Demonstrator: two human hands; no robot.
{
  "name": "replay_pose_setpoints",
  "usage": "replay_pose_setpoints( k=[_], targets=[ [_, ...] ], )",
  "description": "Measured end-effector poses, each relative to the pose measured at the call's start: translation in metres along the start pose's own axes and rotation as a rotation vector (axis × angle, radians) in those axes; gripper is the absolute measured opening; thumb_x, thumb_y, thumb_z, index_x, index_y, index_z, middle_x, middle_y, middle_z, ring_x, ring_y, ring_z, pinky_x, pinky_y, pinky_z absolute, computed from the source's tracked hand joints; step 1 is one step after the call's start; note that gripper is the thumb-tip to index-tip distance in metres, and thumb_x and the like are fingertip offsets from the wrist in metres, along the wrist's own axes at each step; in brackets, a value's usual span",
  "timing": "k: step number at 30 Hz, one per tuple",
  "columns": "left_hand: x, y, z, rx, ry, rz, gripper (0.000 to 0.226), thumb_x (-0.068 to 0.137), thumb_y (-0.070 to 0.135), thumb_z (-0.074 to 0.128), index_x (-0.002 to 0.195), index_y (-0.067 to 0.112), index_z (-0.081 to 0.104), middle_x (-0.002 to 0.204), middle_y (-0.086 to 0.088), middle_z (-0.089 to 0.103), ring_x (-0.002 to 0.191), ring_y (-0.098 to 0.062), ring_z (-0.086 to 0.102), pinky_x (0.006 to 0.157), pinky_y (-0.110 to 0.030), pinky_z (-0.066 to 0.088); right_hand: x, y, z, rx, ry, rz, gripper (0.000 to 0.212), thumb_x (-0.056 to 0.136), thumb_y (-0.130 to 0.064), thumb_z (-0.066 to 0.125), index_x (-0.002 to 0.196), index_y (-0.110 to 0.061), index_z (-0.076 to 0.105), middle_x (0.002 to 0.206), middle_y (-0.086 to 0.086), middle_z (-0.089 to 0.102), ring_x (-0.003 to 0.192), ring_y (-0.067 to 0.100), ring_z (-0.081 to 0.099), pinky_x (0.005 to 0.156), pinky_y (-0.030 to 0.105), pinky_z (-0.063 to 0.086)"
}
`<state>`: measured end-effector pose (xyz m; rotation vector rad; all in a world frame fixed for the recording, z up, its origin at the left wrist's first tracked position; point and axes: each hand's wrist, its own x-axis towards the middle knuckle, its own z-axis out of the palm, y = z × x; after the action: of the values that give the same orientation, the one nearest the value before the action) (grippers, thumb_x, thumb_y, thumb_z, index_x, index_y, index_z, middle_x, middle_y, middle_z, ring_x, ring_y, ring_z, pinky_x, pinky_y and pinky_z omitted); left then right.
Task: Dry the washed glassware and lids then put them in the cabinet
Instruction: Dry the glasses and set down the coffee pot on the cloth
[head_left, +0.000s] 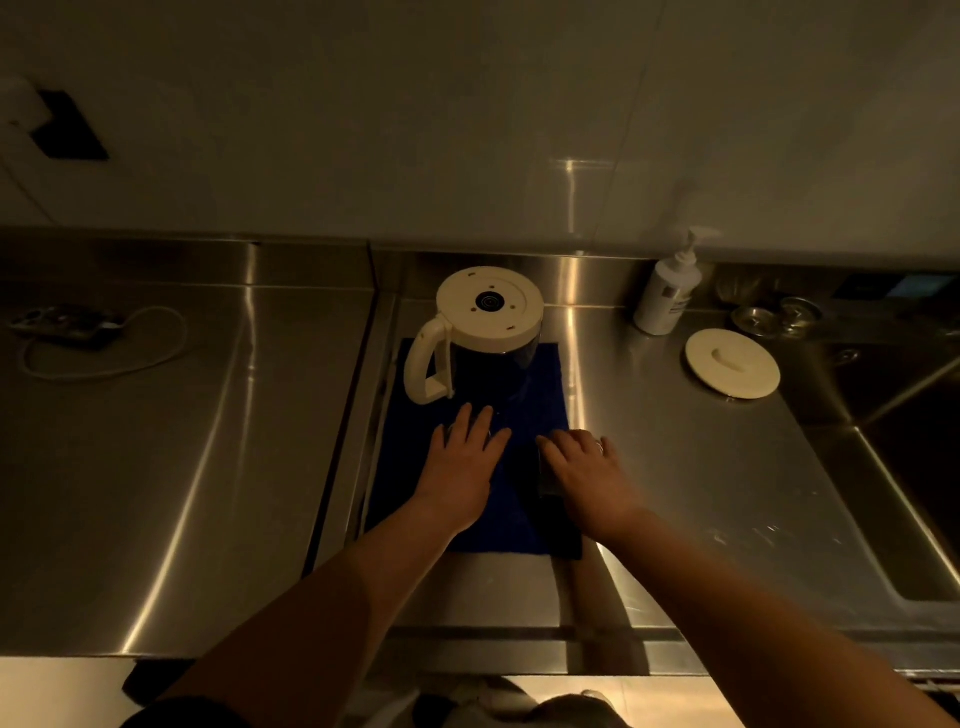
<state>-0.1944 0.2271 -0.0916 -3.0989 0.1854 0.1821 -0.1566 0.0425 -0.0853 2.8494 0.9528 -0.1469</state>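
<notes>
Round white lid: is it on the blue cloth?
No, the round white lid lies on bare steel counter, right of the blue cloth.

Whatever lies beneath the right hand (587, 467) and left hand (462, 462), hidden; sink (914, 467) cropped at the edge.

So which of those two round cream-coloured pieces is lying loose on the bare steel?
The flat lid near the soap bottle, right of the blue cloth. The other round piece is the base of the upturned jug, which stands on that cloth.
</notes>
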Motion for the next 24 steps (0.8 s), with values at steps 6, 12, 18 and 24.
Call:
replay_pose_setpoints(
  k=[6, 12, 18, 24],
  targets=[
    [-0.002, -0.002, 0.000, -0.019, 0.006, -0.018, 0.075, 0.096, 0.019, 0.048, 0.151, 0.019, -0.003, 0.159, -0.006, -0.006, 0.145, -0.030, -0.005, 0.115, -0.048, 0.015, 0.014, -0.014, -0.002, -0.147, -0.015, -0.042, 0.079, 0.083, -0.036, 0.062, 0.147, -0.018, 0.019, 0.142, 0.009, 0.033, 0.129, 0.029, 0.032, 0.106, 0.049, 0.021],
    [0.001, -0.007, -0.012, -0.133, -0.005, -0.074, 0.087, 0.088, 0.017, 0.064, 0.151, 0.011, 0.003, 0.157, -0.007, 0.008, 0.145, -0.028, 0.004, 0.114, -0.048, 0.021, 0.027, -0.033, -0.001, -0.302, -0.008, -0.044, 0.078, 0.078, -0.038, 0.069, 0.143, -0.015, 0.032, 0.133, 0.013, 0.043, 0.122, 0.031, 0.040, 0.103, 0.051, 0.027],
    [0.000, -0.021, -0.012, -0.141, -0.012, -0.077, 0.084, 0.090, 0.011, 0.062, 0.151, 0.011, 0.005, 0.158, -0.006, 0.006, 0.145, -0.027, 0.003, 0.114, -0.048, 0.020, 0.038, -0.058, -0.003, -0.443, -0.071, -0.102, 0.074, 0.085, -0.026, 0.063, 0.146, -0.011, 0.023, 0.144, 0.014, 0.030, 0.133, 0.034, 0.025, 0.110, 0.053, 0.016],
    [0.000, -0.028, -0.007, -0.141, -0.009, -0.077, 0.076, 0.097, 0.011, 0.048, 0.151, 0.011, -0.005, 0.159, -0.005, -0.006, 0.146, -0.025, -0.005, 0.115, -0.047, 0.015, 0.041, -0.057, 0.011, -0.336, 0.110, -0.240, 0.058, 0.044, -0.032, 0.090, 0.098, -0.018, 0.075, 0.108, 0.008, 0.069, 0.106, 0.027, 0.062, 0.096, 0.042, 0.045]
  ],
)
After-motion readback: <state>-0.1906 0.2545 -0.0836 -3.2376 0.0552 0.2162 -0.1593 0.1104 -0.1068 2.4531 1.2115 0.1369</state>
